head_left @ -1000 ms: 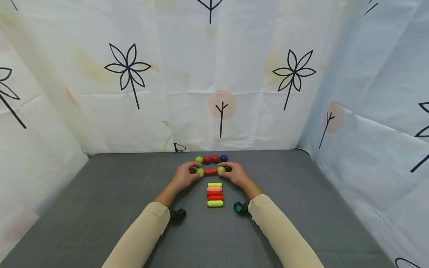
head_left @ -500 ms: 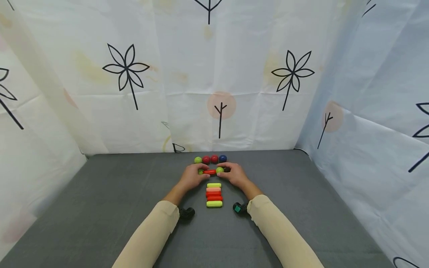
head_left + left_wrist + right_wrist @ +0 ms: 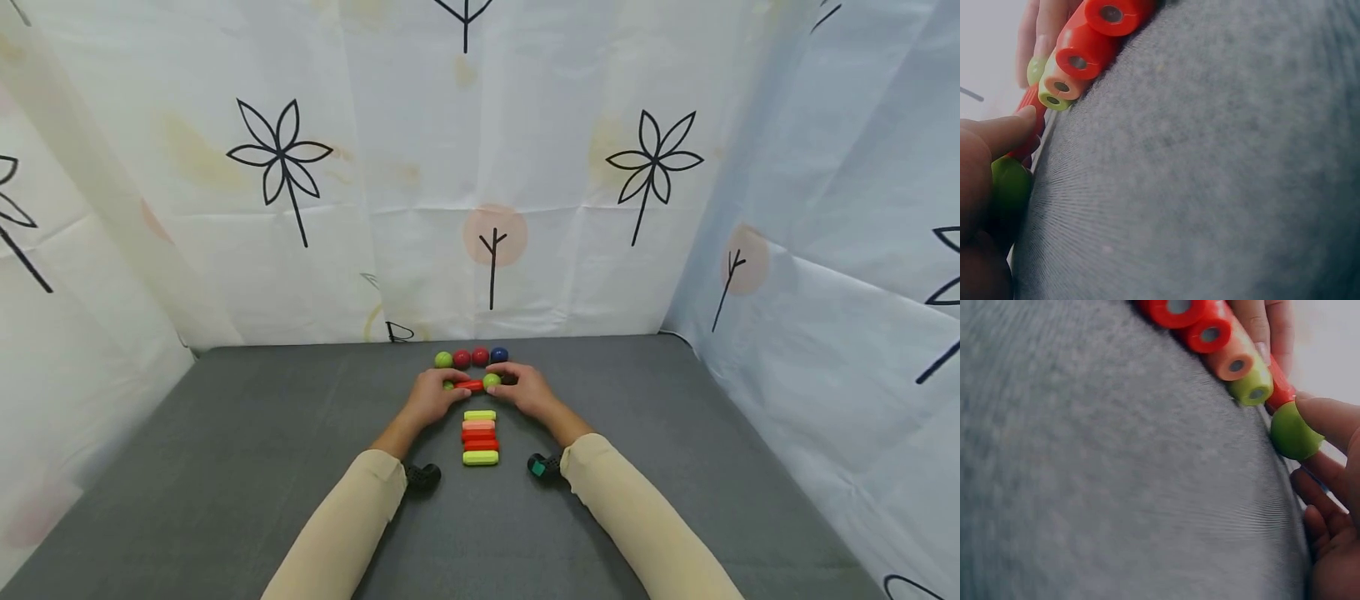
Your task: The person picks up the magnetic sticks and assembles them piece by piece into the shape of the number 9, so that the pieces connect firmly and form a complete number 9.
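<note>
A red magnetic rod (image 3: 469, 385) lies between two green balls, one at each end. My left hand (image 3: 430, 396) pinches the rod between thumb and fingers; in the left wrist view the left green ball (image 3: 1010, 187) sits under that hand, at the rod's near end. My right hand (image 3: 531, 392) holds the right green ball (image 3: 1294, 432) between thumb and fingers, and the ball meets the rod's other end. Most of the left ball is hidden by my left hand in the head view.
Nearer me, several rods lie side by side: yellow-green (image 3: 481, 457), red (image 3: 480, 445) and salmon (image 3: 478, 425), with metal discs in their ends. Behind my hands stands a row of balls: green (image 3: 443, 359), red (image 3: 461, 357) and blue (image 3: 498, 355). A grey cloth (image 3: 225, 467) covers the table.
My left hand has shifted right, from the left green ball onto the red rod. My right hand stays on its ball, nearly still.
</note>
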Action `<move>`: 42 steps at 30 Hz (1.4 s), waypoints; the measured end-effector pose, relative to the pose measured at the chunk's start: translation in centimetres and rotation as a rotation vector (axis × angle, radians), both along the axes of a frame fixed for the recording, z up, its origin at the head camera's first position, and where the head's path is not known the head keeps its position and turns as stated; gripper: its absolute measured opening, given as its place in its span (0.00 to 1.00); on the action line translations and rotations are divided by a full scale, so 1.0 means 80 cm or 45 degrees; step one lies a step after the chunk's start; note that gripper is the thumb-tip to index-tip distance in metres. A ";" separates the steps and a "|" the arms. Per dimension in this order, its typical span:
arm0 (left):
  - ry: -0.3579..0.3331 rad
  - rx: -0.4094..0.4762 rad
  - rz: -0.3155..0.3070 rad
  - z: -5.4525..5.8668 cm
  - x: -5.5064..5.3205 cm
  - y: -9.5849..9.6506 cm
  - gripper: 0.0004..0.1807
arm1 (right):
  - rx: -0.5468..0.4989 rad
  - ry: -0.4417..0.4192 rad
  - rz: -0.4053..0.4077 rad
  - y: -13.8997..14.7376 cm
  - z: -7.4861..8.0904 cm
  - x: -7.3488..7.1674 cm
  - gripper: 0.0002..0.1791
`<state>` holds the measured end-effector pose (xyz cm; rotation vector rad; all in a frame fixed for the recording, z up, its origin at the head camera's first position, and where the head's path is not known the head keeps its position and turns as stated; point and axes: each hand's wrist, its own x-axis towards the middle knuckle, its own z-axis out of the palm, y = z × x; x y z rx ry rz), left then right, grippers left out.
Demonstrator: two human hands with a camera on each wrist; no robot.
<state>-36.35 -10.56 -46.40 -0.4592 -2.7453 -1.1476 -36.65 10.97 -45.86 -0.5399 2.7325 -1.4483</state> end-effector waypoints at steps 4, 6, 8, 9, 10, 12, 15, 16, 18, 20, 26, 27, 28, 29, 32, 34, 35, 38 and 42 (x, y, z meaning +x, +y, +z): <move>-0.007 0.022 0.003 -0.001 0.001 -0.001 0.14 | -0.044 -0.023 0.008 0.004 0.006 0.006 0.21; -0.015 0.023 0.004 -0.001 0.001 -0.002 0.14 | -0.063 -0.025 -0.004 0.006 0.007 0.010 0.20; -0.027 0.018 0.006 -0.001 0.001 -0.002 0.14 | -0.080 -0.015 -0.026 0.008 0.008 0.013 0.19; -0.034 0.019 0.005 -0.001 0.001 -0.002 0.14 | -0.084 -0.005 -0.041 0.009 0.009 0.015 0.18; -0.036 0.014 0.002 0.000 0.001 -0.002 0.14 | -0.086 0.001 -0.056 0.009 0.009 0.018 0.17; -0.039 0.009 -0.002 0.000 0.000 -0.002 0.14 | -0.081 0.024 -0.081 0.010 0.009 0.021 0.16; -0.036 0.002 -0.004 0.001 0.000 -0.002 0.14 | -0.067 0.043 -0.096 0.010 0.011 0.027 0.14; -0.033 0.002 -0.004 0.001 0.000 -0.002 0.14 | -0.068 0.044 -0.093 0.010 0.011 0.029 0.14; -0.037 0.008 -0.001 0.002 0.001 -0.002 0.14 | -0.075 0.045 -0.080 0.009 0.014 0.033 0.13; -0.033 0.011 -0.001 0.003 0.001 -0.002 0.14 | -0.090 0.045 -0.066 0.006 0.016 0.037 0.13; -0.035 -0.009 0.001 0.003 -0.001 -0.003 0.14 | -0.075 0.044 -0.020 -0.001 0.016 0.041 0.12; -0.041 -0.010 0.004 0.003 -0.002 -0.003 0.14 | -0.067 0.039 -0.013 -0.002 0.016 0.042 0.13; -0.047 -0.010 0.008 0.004 -0.002 -0.003 0.14 | -0.060 0.033 -0.007 -0.004 0.015 0.042 0.13; -0.051 -0.010 0.013 0.004 -0.002 -0.002 0.14 | -0.058 0.029 -0.002 -0.005 0.015 0.042 0.13; -0.060 -0.010 0.020 0.005 -0.001 -0.002 0.14 | -0.061 0.019 0.016 -0.008 0.014 0.042 0.13; -0.058 -0.014 0.022 0.005 0.000 -0.002 0.14 | -0.063 0.012 0.031 -0.009 0.012 0.042 0.13; -0.054 -0.016 0.020 0.005 0.000 -0.002 0.14 | -0.064 0.010 0.040 -0.010 0.012 0.042 0.12; -0.045 -0.024 0.013 0.004 0.000 -0.002 0.13 | -0.052 0.009 0.065 -0.011 0.011 0.043 0.12; -0.038 -0.019 -0.003 0.002 -0.002 -0.003 0.13 | -0.022 0.024 0.108 -0.010 0.011 0.045 0.12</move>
